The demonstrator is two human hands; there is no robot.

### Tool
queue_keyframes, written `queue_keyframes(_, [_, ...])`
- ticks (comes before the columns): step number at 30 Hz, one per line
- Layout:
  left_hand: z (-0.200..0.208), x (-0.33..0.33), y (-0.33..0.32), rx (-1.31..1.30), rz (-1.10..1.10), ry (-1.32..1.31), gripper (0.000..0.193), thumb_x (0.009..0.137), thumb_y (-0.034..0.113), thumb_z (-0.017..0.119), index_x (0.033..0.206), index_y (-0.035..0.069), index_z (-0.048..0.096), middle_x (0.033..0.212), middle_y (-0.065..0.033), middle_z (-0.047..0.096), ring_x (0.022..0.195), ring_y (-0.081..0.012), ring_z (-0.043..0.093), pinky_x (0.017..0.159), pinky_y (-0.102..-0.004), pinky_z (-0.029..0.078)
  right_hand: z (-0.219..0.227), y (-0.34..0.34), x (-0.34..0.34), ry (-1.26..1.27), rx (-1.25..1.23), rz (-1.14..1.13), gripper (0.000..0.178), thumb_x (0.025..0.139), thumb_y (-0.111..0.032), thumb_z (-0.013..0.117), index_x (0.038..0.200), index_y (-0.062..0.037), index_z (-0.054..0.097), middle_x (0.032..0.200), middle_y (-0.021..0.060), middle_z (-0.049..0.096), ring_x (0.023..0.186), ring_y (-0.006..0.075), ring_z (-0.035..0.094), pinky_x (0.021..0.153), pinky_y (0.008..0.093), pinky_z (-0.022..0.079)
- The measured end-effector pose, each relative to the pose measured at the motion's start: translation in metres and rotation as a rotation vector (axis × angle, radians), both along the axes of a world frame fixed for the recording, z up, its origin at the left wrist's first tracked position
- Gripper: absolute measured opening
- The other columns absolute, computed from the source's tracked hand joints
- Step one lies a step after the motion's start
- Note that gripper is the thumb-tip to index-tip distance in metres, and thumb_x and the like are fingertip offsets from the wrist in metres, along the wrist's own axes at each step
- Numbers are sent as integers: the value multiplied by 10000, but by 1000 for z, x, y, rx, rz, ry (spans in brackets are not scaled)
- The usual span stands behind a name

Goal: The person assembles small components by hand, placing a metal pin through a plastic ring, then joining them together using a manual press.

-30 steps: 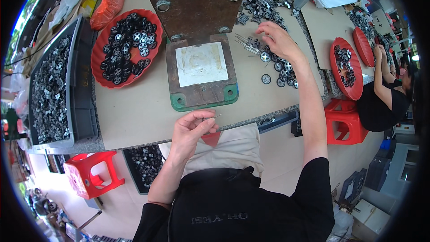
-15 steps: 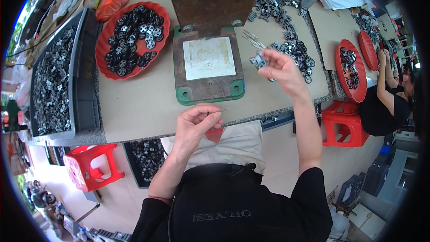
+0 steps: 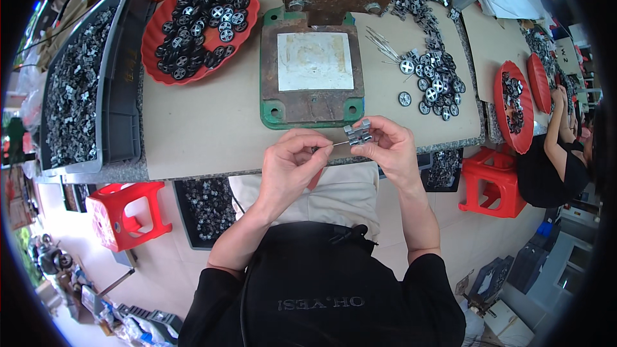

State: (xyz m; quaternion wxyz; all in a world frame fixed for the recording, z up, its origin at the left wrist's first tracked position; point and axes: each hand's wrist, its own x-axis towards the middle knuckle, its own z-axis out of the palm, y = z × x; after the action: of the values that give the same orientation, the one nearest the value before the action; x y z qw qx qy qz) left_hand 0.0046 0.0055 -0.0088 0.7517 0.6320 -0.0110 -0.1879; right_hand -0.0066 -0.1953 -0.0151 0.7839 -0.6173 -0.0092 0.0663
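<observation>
My left hand pinches a thin metal rod between thumb and fingers; whether anything else is in that pinch is hidden. The rod points right, and its tip is at a small grey slotted part. My right hand is closed on this part with thumb and fingertips. I cannot tell whether the rod's tip is inside it. Both hands are close together over the table's front edge, just in front of a press base with a white plate on top.
Black-and-silver wheels and loose metal rods lie right of the press. A red scalloped bowl of wheels and a grey bin of small parts stand left. Red stools flank me; a person works far right.
My right hand has come down and left from the rods and wheels, carrying the grey part to the rod in my left hand. The whole view has shifted slightly.
</observation>
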Motion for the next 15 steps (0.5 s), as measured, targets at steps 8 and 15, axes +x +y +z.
queue_keyframes(8, [3, 0, 0, -15, 6, 1, 114, 822, -50, 621, 933, -66, 638, 1029, -95, 562, 818, -127, 623, 728, -229, 545, 1, 1, 2, -70, -64, -25, 377, 719, 82, 709, 1074, 18, 598, 997, 69, 626, 862, 99, 582, 728, 232, 473])
queue_keyframes(15, [9, -1, 0, 55, -14, -65, 107, 811, -67, 617, 914, -67, 647, 1021, -96, 563, 832, -113, 604, 716, -210, 531, 3, 0, 2, -69, -146, -31, 379, 726, 82, 703, 1083, 19, 592, 982, 64, 633, 848, 99, 591, 726, 234, 485])
